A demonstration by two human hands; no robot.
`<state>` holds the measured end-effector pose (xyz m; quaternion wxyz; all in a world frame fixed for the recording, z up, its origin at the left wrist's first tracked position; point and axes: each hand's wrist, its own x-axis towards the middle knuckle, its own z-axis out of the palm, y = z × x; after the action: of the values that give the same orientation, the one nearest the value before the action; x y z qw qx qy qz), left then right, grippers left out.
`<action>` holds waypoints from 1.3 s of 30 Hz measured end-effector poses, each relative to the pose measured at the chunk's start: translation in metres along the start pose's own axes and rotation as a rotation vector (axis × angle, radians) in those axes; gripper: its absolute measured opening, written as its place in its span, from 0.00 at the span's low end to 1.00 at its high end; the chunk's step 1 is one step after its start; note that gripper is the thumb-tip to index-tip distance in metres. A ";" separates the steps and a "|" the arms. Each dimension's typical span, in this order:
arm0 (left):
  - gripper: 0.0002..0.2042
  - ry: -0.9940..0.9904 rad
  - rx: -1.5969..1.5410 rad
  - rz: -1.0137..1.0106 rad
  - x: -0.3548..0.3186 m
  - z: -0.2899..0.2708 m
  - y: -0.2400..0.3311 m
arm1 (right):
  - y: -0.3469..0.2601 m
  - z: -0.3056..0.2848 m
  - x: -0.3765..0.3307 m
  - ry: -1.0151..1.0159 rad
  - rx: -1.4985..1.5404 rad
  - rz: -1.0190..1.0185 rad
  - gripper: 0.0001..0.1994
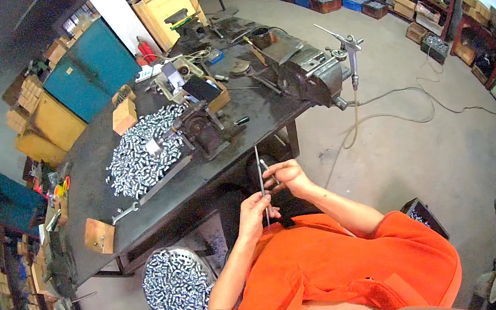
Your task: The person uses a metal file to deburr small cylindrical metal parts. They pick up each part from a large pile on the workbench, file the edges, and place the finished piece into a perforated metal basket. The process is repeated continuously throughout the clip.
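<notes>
My left hand (pixel 253 217) is closed around a thin metal rod (pixel 260 175), which stands nearly upright in front of my body, just off the workbench edge. Beside it, my right hand (pixel 288 178) pinches a small metal cylinder (pixel 264 165) close to the rod. Whether the cylinder touches the rod I cannot tell. On the dark workbench (pixel 182 187) lies a heap of small shiny metal cylinders (pixel 142 151). A dark clamping device with a handle (pixel 203 131) stands at the heap's right side.
A perforated round basket (pixel 205 265) full of similar cylinders stands below the bench at left. On the bench are a wrench (pixel 126 213), a wooden block (pixel 100 235) and a large vise (pixel 316 74). A metal spray gun (pixel 348 47) with a hose rises beside the vise.
</notes>
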<state>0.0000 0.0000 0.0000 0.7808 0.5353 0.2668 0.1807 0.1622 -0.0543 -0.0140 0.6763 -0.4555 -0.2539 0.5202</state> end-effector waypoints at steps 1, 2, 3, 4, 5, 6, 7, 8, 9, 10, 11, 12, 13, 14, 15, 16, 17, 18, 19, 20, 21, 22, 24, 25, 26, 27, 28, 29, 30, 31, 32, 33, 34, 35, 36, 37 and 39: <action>0.11 0.016 -0.032 0.003 0.000 -0.003 0.005 | -0.005 0.000 -0.003 0.019 0.007 -0.037 0.14; 0.11 0.032 -0.021 0.027 -0.001 -0.006 0.009 | -0.001 -0.006 -0.001 0.012 -0.021 -0.013 0.15; 0.11 0.030 -0.023 0.001 -0.006 -0.005 0.006 | 0.006 -0.013 -0.006 0.032 -0.062 -0.037 0.15; 0.11 0.028 -0.024 -0.025 -0.012 -0.004 0.002 | 0.013 -0.019 -0.011 0.051 -0.104 -0.063 0.15; 0.11 0.026 -0.025 -0.050 -0.017 -0.003 -0.003 | 0.020 -0.023 -0.014 0.070 -0.145 -0.089 0.16; 0.12 0.028 -0.049 -0.080 -0.019 -0.004 -0.005 | 0.019 -0.020 -0.014 0.063 -0.132 -0.114 0.17; 0.12 0.017 -0.084 -0.084 -0.019 -0.003 -0.006 | 0.017 -0.017 -0.015 0.058 -0.376 -0.271 0.17; 0.12 0.005 -0.120 -0.087 -0.020 -0.002 -0.005 | 0.015 -0.013 -0.017 0.054 -0.621 -0.429 0.17; 0.12 0.005 -0.158 -0.093 -0.024 -0.002 -0.005 | 0.012 -0.003 -0.021 0.040 -0.861 -0.580 0.17; 0.12 0.011 -0.170 -0.093 -0.027 0.000 -0.003 | 0.011 0.008 -0.029 0.001 -0.884 -0.569 0.20; 0.12 0.017 -0.182 -0.092 -0.031 0.003 0.000 | 0.008 0.013 -0.035 -0.068 -1.001 -0.656 0.21; 0.12 0.014 -0.197 -0.091 -0.032 0.006 0.003 | 0.014 0.012 -0.035 -0.097 -1.005 -0.620 0.22; 0.11 0.009 -0.200 -0.097 -0.034 0.006 0.003 | 0.018 0.012 -0.037 -0.126 -1.008 -0.583 0.23; 0.11 0.004 -0.204 -0.103 -0.037 0.005 0.003 | 0.023 0.015 -0.038 -0.113 -1.046 -0.598 0.22; 0.11 0.004 -0.210 -0.108 -0.040 0.004 0.004 | 0.022 0.017 -0.039 -0.164 -1.067 -0.601 0.21; 0.11 0.020 -0.188 -0.131 -0.043 0.004 0.006 | 0.024 0.019 -0.036 -0.210 -1.105 -0.614 0.20; 0.12 0.036 -0.166 -0.153 -0.047 0.005 0.011 | 0.027 0.022 -0.031 -0.256 -1.143 -0.627 0.19; 0.12 0.051 -0.149 -0.178 -0.050 0.006 0.011 | 0.031 0.023 -0.028 -0.298 -1.131 -0.675 0.14; 0.12 0.048 -0.154 -0.190 -0.050 0.003 0.010 | 0.034 0.023 -0.023 -0.338 -1.155 -0.678 0.14; 0.11 0.046 -0.159 -0.200 -0.049 0.000 0.008 | 0.037 0.024 -0.016 -0.379 -1.178 -0.682 0.13; 0.11 0.055 -0.172 -0.221 -0.054 -0.003 0.005 | 0.040 0.028 -0.015 -0.431 -1.193 -0.673 0.12; 0.11 0.020 -0.139 -0.183 -0.055 -0.007 0.006 | 0.040 0.030 -0.013 -0.448 -1.186 -0.656 0.11; 0.12 -0.065 -0.024 0.023 -0.050 -0.024 0.007 | 0.039 0.038 0.000 -0.428 -1.074 -0.774 0.08; 0.11 0.019 0.012 0.090 -0.053 -0.029 0.013 | 0.038 0.041 0.005 -0.435 -0.996 -0.787 0.07; 0.10 0.086 0.193 0.194 -0.053 -0.042 0.014 | 0.032 0.046 0.006 -0.474 -0.924 -0.683 0.07; 0.10 0.218 0.332 0.226 -0.054 -0.054 0.017 | 0.025 0.050 0.010 -0.507 -0.850 -0.591 0.06; 0.10 0.310 0.255 0.251 -0.054 -0.069 0.015 | 0.022 0.059 0.014 -0.506 -0.863 -0.580 0.07; 0.10 0.401 0.180 0.277 -0.055 -0.082 0.011 | 0.021 0.068 0.018 -0.533 -0.887 -0.566 0.08; 0.10 0.402 0.189 0.270 -0.054 -0.087 0.012 | 0.021 0.075 0.022 -0.556 -0.909 -0.550 0.08; 0.10 0.403 0.198 0.263 -0.053 -0.090 0.014 | 0.022 0.082 0.026 -0.580 -0.931 -0.534 0.08; 0.11 0.403 0.208 0.256 -0.053 -0.092 0.016 | 0.025 0.089 0.029 -0.620 -0.902 -0.516 0.08; 0.10 0.420 0.209 0.219 -0.051 -0.091 0.021 | 0.027 0.096 0.032 -0.664 -0.877 -0.503 0.08; 0.10 0.418 0.174 0.227 -0.046 -0.095 0.017 | 0.026 0.104 0.036 -0.695 -0.871 -0.485 0.09; 0.09 0.418 0.138 0.235 -0.041 -0.100 0.013 | 0.034 0.108 0.045 -0.731 -0.826 -0.502 0.09; 0.08 0.482 0.166 0.288 -0.038 -0.102 0.014 | 0.035 0.114 0.048 -0.738 -0.860 -0.464 0.09; 0.08 0.474 0.128 0.289 -0.036 -0.109 0.013 | 0.033 0.121 0.053 -0.746 -0.894 -0.426 0.09; 0.08 0.456 0.048 0.291 -0.031 -0.125 0.009 | 0.033 0.128 0.068 -0.823 -0.856 -0.292 0.09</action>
<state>-0.1009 0.0779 -0.0207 0.6534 0.5320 0.3601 0.4005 0.0647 0.0559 0.0065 0.3442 -0.4090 -0.7406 0.4071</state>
